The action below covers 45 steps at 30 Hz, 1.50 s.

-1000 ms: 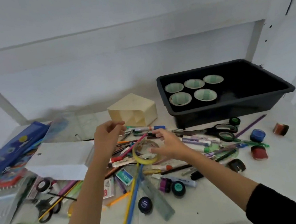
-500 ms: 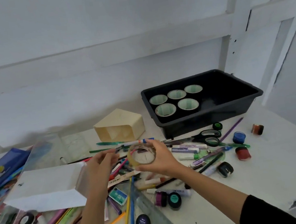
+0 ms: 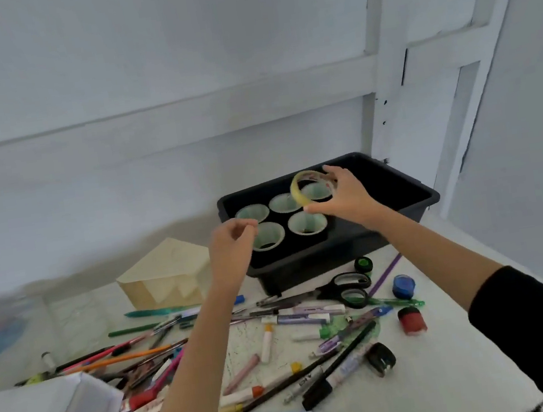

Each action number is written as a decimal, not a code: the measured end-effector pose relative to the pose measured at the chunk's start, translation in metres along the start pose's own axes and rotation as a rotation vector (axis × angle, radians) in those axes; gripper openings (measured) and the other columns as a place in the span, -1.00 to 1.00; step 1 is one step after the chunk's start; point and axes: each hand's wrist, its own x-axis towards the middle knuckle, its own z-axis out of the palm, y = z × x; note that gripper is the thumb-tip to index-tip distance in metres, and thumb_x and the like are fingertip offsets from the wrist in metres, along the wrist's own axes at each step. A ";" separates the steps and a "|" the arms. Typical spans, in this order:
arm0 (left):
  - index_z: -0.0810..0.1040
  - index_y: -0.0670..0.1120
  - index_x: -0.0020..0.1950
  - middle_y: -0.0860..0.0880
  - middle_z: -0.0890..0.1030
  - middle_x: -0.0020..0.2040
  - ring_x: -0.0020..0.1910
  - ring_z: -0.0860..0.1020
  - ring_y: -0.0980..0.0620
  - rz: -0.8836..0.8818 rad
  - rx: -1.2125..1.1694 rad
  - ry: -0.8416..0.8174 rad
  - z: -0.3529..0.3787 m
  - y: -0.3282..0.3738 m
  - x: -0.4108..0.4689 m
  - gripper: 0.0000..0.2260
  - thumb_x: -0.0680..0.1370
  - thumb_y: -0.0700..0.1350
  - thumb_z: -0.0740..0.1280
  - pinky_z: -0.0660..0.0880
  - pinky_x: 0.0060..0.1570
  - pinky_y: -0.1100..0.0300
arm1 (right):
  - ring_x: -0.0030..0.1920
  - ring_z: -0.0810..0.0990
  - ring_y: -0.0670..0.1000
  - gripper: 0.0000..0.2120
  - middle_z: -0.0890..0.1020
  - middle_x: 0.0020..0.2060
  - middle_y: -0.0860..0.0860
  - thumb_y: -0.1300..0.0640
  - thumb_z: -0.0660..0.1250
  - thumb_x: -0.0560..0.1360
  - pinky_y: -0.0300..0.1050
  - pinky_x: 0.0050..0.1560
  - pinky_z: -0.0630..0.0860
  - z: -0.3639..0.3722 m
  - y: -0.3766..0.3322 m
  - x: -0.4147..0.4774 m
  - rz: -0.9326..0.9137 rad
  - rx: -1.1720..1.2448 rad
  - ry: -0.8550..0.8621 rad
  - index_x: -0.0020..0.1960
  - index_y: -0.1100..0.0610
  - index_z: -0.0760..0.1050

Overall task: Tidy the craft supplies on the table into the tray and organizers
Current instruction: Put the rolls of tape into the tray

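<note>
A: Which step is the person on?

B: Drop-off. Right hand pinches the tape roll by its rim. Roll's tilted, in the air over the black tray, above the far cups. 5 cups stand in the tray's left part. Roll touches nothing but fingers.

A: Left hand?

B: Left hand hovers at the tray's near-left corner, fingertips drawn together. Nothing shows in it, but can't tell if it pinches sth thin. The 2 hands are apart.

A: Next move?

B: Prob. lower the roll into the tray's bare right part & let go; it looks too wide for a cup. Needs a level release so it won't roll. After that, the near pile: scissors, markers, blue pot, all on the table. Most of the tidying's left, by the look of it.
</note>
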 end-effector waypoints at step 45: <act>0.34 0.00 0.42 0.00 0.36 0.35 0.30 0.37 0.00 0.300 0.775 -0.403 0.121 -0.061 0.085 -0.38 0.43 0.21 0.37 0.27 0.28 0.12 | 0.37 0.23 0.27 -0.04 0.26 0.38 0.22 -0.21 0.53 0.22 0.10 0.33 0.30 0.017 0.091 0.078 0.374 -0.611 -0.447 0.43 0.16 0.19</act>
